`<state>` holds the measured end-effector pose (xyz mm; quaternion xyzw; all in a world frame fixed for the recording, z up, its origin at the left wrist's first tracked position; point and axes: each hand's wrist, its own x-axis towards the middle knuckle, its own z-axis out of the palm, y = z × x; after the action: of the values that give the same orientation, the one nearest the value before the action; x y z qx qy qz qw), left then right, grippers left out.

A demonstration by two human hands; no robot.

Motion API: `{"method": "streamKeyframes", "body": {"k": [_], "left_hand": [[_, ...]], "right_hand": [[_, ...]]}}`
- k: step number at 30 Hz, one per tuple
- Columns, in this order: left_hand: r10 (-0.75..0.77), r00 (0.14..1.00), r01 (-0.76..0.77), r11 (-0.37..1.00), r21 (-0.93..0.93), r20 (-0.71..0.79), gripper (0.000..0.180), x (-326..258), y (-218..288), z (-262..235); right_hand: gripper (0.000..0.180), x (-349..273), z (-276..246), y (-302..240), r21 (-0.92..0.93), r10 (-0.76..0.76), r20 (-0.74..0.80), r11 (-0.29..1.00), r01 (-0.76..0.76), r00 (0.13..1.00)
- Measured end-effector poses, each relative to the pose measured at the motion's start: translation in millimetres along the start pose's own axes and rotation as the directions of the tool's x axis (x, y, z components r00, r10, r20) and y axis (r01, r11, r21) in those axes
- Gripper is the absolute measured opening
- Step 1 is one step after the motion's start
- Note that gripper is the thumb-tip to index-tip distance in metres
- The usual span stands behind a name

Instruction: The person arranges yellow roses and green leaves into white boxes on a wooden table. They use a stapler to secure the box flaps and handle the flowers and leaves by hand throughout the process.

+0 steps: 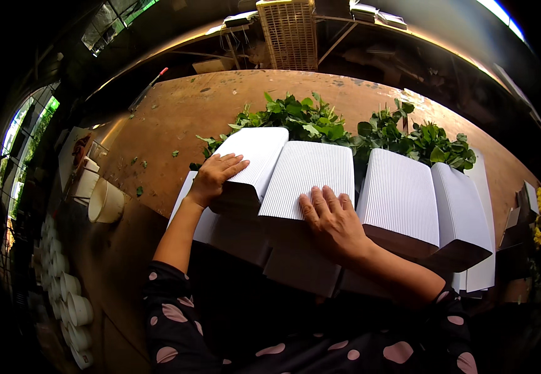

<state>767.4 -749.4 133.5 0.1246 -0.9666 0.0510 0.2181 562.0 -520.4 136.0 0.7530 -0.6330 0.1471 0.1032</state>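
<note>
R hand (332, 218) rests on the near part of the middle ribbed white cardboard wrap (314, 165); fingers slightly spread, gripping nothing, prob. to keep it flat & steady. L hand (217, 177) lies likewise, fingers loosely spread, on the left-hand wrap (261, 146). Two more wraps, ribbed (401, 199) & smoother-looking (463, 202), sit alongside to the right, near ends facing the wearer, prob. for easy reach. Leafy green stems (301, 118) show just past the far ends, on the wooden counter (170, 118). Slatted crate (288, 34) stands beyond.
</note>
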Motion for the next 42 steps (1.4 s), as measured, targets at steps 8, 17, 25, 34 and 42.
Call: {"method": "streamKeyframes", "body": {"k": [8, 17, 25, 34, 42], "left_hand": [[0.07, 0.987, -0.062, 0.996, 0.056, -0.144, 0.031, 7, -6, 2], [0.058, 0.984, -0.039, 0.993, 0.11, -0.169, 0.028, -10, -4, 18], [-0.069, 0.997, 0.06, 0.979, 0.195, 0.043, 0.044, -9, 2, 12], [-0.095, 0.892, 0.033, 0.989, -0.147, -0.441, 0.026, 21, 244, -54], [0.225, 0.971, -0.204, 0.616, -0.761, -0.078, 0.014, 150, 563, 47]], "right_hand": [[0.042, -3, 0, 9, -0.29, -0.205, -0.018, 0.938, 0.191, 0.979], [0.024, 15, 34, 16, -0.263, -0.034, -0.321, 0.963, -0.054, 0.946], [0.031, 6, 47, 6, -0.199, 0.02, -0.199, 0.978, -0.061, 0.98], [0.028, -243, -99, 83, 0.416, 0.011, -0.207, 0.906, 0.078, 0.978], [0.02, -557, -180, 287, 0.169, 0.691, -0.657, 0.525, -0.834, 0.302]]}}
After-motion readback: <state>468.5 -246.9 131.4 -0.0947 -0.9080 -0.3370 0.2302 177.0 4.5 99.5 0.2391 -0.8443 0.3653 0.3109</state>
